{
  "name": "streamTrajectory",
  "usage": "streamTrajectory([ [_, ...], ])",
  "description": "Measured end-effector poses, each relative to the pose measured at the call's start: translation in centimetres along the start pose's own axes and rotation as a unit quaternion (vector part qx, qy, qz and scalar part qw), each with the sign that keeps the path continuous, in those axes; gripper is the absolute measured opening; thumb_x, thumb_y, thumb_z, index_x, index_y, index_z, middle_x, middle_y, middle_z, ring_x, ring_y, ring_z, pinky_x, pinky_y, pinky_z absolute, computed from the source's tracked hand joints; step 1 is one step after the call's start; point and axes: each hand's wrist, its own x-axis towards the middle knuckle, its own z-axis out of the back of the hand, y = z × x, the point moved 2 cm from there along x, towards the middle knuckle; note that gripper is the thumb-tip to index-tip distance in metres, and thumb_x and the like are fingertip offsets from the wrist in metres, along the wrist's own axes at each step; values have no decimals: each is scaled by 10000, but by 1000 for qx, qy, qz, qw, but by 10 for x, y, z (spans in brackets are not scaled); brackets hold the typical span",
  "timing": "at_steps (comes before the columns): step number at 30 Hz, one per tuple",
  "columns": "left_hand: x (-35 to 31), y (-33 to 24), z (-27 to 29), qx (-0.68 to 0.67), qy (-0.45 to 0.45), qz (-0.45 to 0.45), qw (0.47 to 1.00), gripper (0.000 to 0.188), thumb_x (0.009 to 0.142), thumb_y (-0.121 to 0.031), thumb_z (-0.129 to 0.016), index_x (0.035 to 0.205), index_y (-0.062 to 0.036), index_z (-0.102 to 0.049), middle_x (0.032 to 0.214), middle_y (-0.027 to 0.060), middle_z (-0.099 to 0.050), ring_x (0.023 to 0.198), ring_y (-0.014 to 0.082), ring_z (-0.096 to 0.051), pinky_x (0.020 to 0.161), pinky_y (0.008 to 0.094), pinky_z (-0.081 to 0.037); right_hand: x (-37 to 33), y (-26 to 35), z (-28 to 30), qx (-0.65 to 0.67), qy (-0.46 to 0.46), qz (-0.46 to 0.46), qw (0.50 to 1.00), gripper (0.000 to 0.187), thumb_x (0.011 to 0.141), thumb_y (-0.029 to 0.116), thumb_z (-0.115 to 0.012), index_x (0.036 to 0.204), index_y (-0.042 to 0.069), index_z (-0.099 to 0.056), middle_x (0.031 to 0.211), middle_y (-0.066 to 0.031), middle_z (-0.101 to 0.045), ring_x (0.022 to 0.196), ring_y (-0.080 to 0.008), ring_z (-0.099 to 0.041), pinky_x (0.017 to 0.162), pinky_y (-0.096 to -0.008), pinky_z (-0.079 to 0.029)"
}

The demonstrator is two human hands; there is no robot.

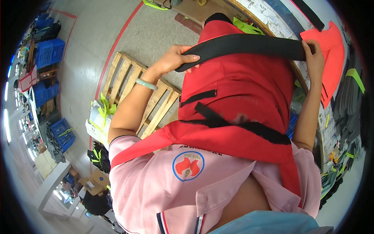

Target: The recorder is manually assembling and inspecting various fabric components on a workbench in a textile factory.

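Right up close, a light blue cloth [269,224] filled the lower edge, with the pink shirt [144,191] just beyond it and the red apron [249,85] spreading down the person's front. And there was the main action: a broad black strap [245,44], textured along its length, stretched across in front of the apron, held up between both hands! The left hand [180,59] gripped it near one end, thumb pressed on top, fingers tucked beneath (a pale green bangle [147,84] circled that wrist). Over at the other end, the right hand [314,56] had it pinched between thumb and fingers, close by the bench [261,15]. The strap bowed gently between the two grips, a short tail poking past the left hand. On the bench, coral-red fabric pieces [334,58] lay just beside the right hand, with dark grey strips [344,105] stacked farther out. Down on the left, a wooden pallet [122,73] lay on the grey floor [87,58], blue crates [50,52] well off beyond it.
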Motion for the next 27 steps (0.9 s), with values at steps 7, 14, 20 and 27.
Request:
streamTrajectory([
  [7, 3, -52, -19, 107, 41, -45, 992, 175, 843, -120, -698, 978, -10, -677, 799, 13, -670, 643, 85, -603, 581, 237, -488, -54, 149, -21, 108, 222, 248, 937, 355, 887, 361, -583, 1138, 110, -605, 1033, -135, -645, 954, -304, -608, 822, -371, -470],
  [14, 22, -49, -47, -214, -71, -199, 954, 244, 830, -62, -693, 1066, -20, -648, 935, 58, -674, 806, 141, -646, 701, 262, -551, -78, 120, -66, 198, 288, 74, 934, 265, 918, 324, -549, 916, 67, -616, 761, -169, -598, 701, -308, -588, 641, -371, -444],
  [20, 57, -14, -77, -386, -119, -219, 888, 104, 863, -38, -655, 956, 5, -641, 874, 76, -675, 736, 145, -655, 644, 260, -554, -76, 142, -66, 261, 251, 100, 927, 256, 923, 298, -558, 904, 45, -593, 726, -136, -565, 690, -256, -570, 638, -334, -428],
  [27, 68, -11, -94, -322, -136, -223, 910, 59, 854, -41, -666, 850, 18, -657, 780, 80, -670, 596, 133, -619, 532, 234, -502, -71, 140, -79, 336, 305, 87, 887, 281, 945, 272, -551, 829, 16, -552, 681, -67, -492, 644, -140, -463, 617, -280, -396],
])
